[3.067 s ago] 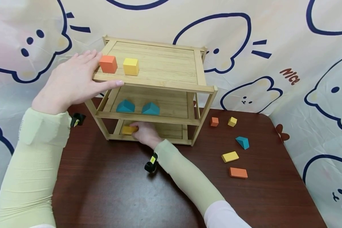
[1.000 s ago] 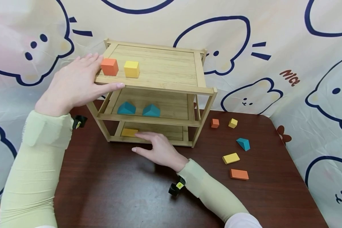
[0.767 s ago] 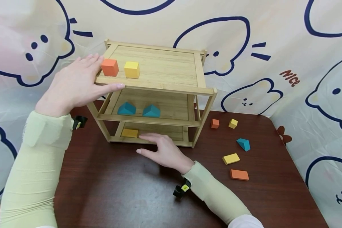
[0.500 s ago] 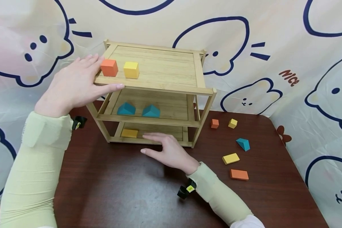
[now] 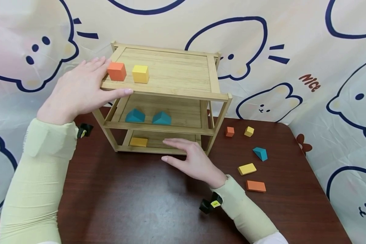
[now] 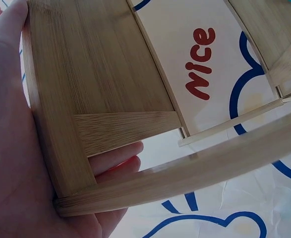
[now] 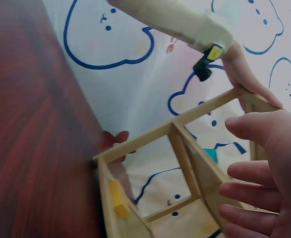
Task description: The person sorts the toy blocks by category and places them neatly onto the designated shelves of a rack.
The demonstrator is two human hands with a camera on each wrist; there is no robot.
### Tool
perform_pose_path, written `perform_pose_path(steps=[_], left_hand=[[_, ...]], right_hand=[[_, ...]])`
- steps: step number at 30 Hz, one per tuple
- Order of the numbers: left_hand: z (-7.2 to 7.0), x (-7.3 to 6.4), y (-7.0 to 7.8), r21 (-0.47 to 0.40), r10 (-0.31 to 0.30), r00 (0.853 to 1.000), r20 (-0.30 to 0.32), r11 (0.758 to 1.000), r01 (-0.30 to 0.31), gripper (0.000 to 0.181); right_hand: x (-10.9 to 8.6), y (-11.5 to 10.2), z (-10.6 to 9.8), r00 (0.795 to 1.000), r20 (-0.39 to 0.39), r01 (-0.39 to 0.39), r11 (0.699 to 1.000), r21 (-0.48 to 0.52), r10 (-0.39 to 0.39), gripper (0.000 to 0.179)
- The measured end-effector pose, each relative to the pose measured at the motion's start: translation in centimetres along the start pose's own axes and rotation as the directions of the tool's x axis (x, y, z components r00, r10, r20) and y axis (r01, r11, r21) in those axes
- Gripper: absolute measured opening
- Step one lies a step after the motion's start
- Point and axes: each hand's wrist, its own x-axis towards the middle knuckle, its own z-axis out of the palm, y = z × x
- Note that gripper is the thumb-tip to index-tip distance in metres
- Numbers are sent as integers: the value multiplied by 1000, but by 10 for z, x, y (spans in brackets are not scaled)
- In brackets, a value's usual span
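In the head view my left hand (image 5: 76,89) holds the front left corner of a three-tier wooden shelf (image 5: 174,73), thumb along the front edge. The left wrist view shows fingertips (image 6: 118,157) past the board. An orange cube (image 5: 116,71) sits beside that hand on the top board, with a yellow cube (image 5: 140,74) to its right. Two teal triangular blocks (image 5: 135,115) stand on the middle tier. A flat yellow block (image 5: 138,142) lies at the left of the bottom tier. My right hand (image 5: 196,161) hovers before the bottom tier, fingers extended, holding nothing.
On the dark table (image 5: 134,203), right of the shelf, lie a small orange cube (image 5: 229,131), a yellow cube (image 5: 249,131), a teal triangular block (image 5: 260,154), a yellow block (image 5: 247,169) and an orange block (image 5: 256,186). A patterned cloth (image 5: 262,98) hangs behind.
My right hand has let go of the flat yellow block on the bottom tier and drawn back to the right and toward me. The left hand keeps its place on the corner.
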Motion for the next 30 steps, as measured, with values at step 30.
perform_pose_path(steps=[30], left_hand=[[0, 0, 0, -4, 2, 1000, -9, 1000, -2, 109]], right_hand=[[-29, -29, -81, 913, -407, 6, 999, 39, 10, 42]])
